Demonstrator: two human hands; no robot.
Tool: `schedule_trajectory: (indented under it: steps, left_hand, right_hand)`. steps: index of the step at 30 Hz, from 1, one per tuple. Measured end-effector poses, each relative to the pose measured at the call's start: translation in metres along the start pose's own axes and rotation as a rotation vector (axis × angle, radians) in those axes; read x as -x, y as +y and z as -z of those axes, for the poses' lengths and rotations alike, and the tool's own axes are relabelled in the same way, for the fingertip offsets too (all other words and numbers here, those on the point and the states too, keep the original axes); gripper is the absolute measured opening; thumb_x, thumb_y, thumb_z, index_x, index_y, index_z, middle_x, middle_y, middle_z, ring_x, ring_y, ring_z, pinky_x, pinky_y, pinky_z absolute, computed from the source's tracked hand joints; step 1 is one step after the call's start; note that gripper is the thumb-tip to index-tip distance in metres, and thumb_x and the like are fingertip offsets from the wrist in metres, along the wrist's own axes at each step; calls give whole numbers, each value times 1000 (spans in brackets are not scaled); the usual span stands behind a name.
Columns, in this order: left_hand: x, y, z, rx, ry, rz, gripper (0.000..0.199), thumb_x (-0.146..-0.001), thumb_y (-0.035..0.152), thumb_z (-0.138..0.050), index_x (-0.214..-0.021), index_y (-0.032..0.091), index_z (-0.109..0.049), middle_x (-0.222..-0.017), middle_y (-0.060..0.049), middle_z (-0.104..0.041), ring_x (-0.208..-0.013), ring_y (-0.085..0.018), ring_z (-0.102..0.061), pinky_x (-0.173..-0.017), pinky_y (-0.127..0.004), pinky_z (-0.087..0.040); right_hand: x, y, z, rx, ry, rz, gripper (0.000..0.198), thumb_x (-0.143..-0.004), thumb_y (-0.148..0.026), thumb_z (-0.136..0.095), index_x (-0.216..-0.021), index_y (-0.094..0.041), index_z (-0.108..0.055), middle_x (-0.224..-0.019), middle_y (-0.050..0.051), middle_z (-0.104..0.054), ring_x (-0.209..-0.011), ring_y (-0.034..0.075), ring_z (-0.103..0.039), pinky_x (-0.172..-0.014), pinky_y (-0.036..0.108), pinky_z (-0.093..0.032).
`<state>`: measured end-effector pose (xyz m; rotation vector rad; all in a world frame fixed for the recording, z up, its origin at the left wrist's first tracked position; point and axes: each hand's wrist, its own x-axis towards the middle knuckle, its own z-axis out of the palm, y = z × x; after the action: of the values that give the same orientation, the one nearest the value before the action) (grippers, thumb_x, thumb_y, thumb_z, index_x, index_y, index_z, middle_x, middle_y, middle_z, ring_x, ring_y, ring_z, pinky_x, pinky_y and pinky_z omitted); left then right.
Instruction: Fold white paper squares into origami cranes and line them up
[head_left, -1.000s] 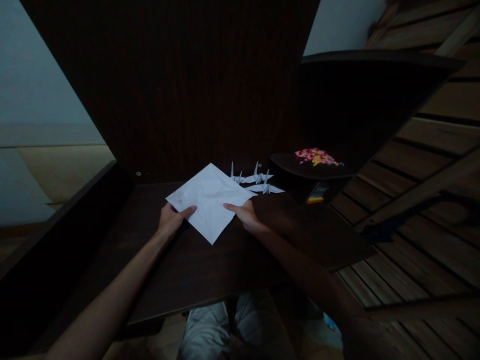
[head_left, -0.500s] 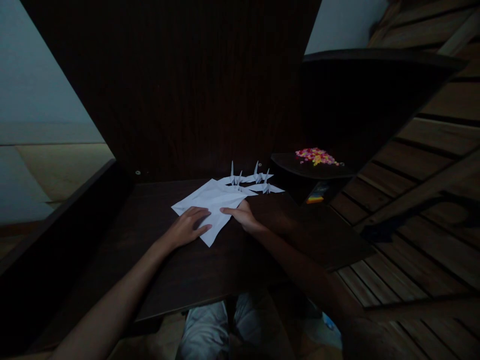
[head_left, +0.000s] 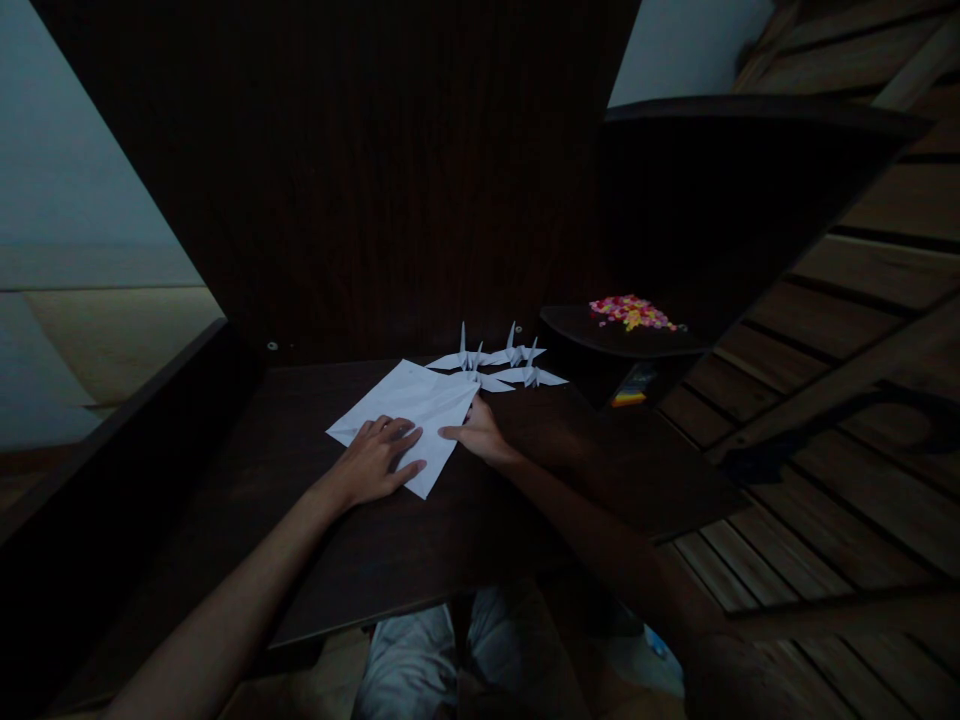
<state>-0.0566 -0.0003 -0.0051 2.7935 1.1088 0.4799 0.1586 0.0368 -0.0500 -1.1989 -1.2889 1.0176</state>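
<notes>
A white sheet of paper [head_left: 409,397] with faint creases lies on the dark tabletop, one corner toward me. My left hand [head_left: 379,458] rests on its lower left part, fingers spread and flat. At the right edge my right hand [head_left: 480,432] pinches the sheet, thumb on top and the other fingers underneath, partly hidden. Just behind the paper stand several folded white paper cranes [head_left: 532,376], wings out and necks pointing up. The sheet's far right corner reaches close to the nearest crane.
A small corner shelf [head_left: 585,335] at the right holds a heap of pink and yellow small pieces [head_left: 630,312]. Below it is a rainbow-striped item [head_left: 630,390]. A dark back panel [head_left: 375,200] rises behind the table, and a raised side board [head_left: 112,430] runs along the left.
The paper has turned and shifted slightly to the left, and it lies flatter. Its right corner has drawn back from the cranes. Both hands have stayed nearly in place on it.
</notes>
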Motion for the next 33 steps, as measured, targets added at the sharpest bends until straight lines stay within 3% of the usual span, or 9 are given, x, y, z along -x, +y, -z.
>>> schedule_trajectory:
  steps: [7,16,22,26,33]
  left_hand:
    - [-1,0,-1,99,19,16,47,-85,47,-52,-125,24,-57,-128,-10,-58,-112,-30,-51,-95,-48,-36]
    - [-1,0,1,6,3,-18,46,-86,50,-49,-119,21,-62,-123,-13,-60,-111,-29,-52,-93,-46,-41]
    - [-1,0,1,45,35,2,43,-84,49,-53,-115,23,-65,-120,-12,-61,-109,-29,-54,-93,-46,-42]
    - [0,0,1,80,39,6,43,-83,50,-54,-115,23,-65,-123,-11,-61,-109,-29,-54,-94,-47,-42]
    - [2,-5,5,196,42,-17,39,-79,46,-60,-112,26,-67,-118,-9,-64,-110,-28,-55,-97,-47,-40]
  right_hand:
    - [2,-8,2,65,-131,-43,44,-50,-8,-75,-92,-13,-63,-87,6,-71,-80,22,-67,-71,35,-55]
    - [8,-19,7,251,-197,78,24,-55,-12,-74,-79,-14,-70,-79,3,-72,-76,21,-67,-70,32,-55]
    - [13,-28,8,313,-224,203,28,-58,-11,-70,-86,-18,-72,-86,4,-73,-82,23,-67,-76,34,-54]
    - [11,-25,6,288,-158,167,26,-58,-13,-71,-83,-16,-71,-87,5,-73,-82,24,-67,-78,37,-53]
    - [0,-18,5,-47,3,28,29,-62,-18,-69,-91,-15,-67,-94,4,-72,-85,20,-66,-80,33,-52]
